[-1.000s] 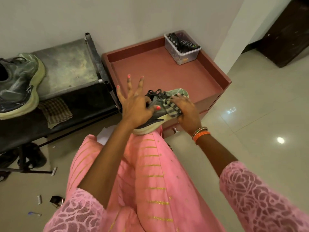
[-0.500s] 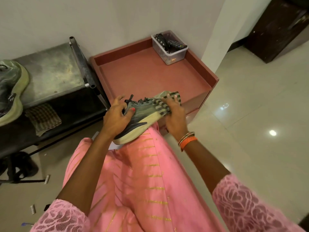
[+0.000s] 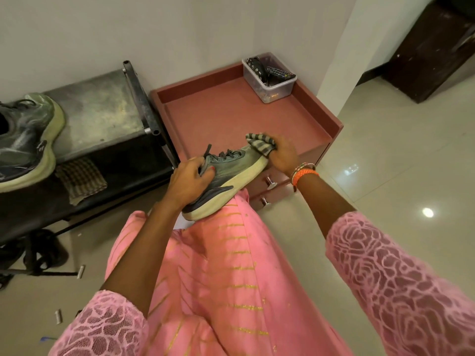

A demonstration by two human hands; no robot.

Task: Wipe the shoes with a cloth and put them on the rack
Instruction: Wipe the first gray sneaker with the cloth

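The grey-green lace-up sneaker with a thick cream sole [image 3: 226,181] lies tilted on the person's raised knee, covered in pink fabric with gold stripes [image 3: 226,253], toe pointing toward 1 o'clock. The left hand [image 3: 190,179] curls around the collar and lace end, gripping the heel half. The right hand [image 3: 282,156] clutches a bunched grey-and-white striped cloth [image 3: 261,145] pressed at the toe.

Only 1 hand steadies the shoe, and the knee is a narrow, sloped perch; a hard wiping stroke toward 1 o'clock could likely push the toe off and twist the shoe from the left hand's hold. The loose lace [image 3: 207,152] may snag in the fingers. The cloth is wadded, so it might skip parts of the sole edge.

At 9 o'clock, 1 matching grey-green sneaker [image 3: 25,140] already sits on the dark metal shoe rack [image 3: 102,111], overhanging its front edge, so a careless placement beside it could knock it down. A folded checked brown cloth [image 3: 79,179] lies on the lower shelf.
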